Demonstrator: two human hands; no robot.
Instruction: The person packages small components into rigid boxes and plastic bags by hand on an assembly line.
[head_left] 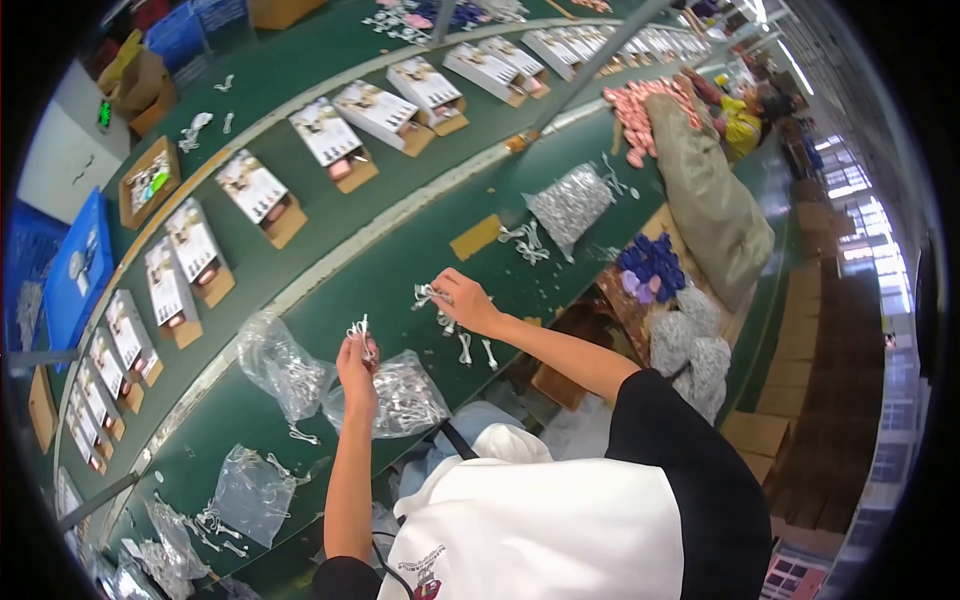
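My left hand (357,372) is closed round a small bunch of white cables (359,330), their ends sticking up past the fingers. To its right, my right hand (464,298) pinches more short white cables over the green bench. A few loose white cables (466,348) lie just below that hand. Beside my left wrist rests a clear plastic bag (405,397) filled with white cables. A second clear bag (280,360), partly full, lies to the left.
A conveyor (330,225) carries a row of open white boxes (325,130). At the right are a silvery-white bag of cables (573,205), a large beige sack (705,190), dark blue pieces (652,265) and a co-worker in yellow (738,125). A blue bin (80,270) stands far left.
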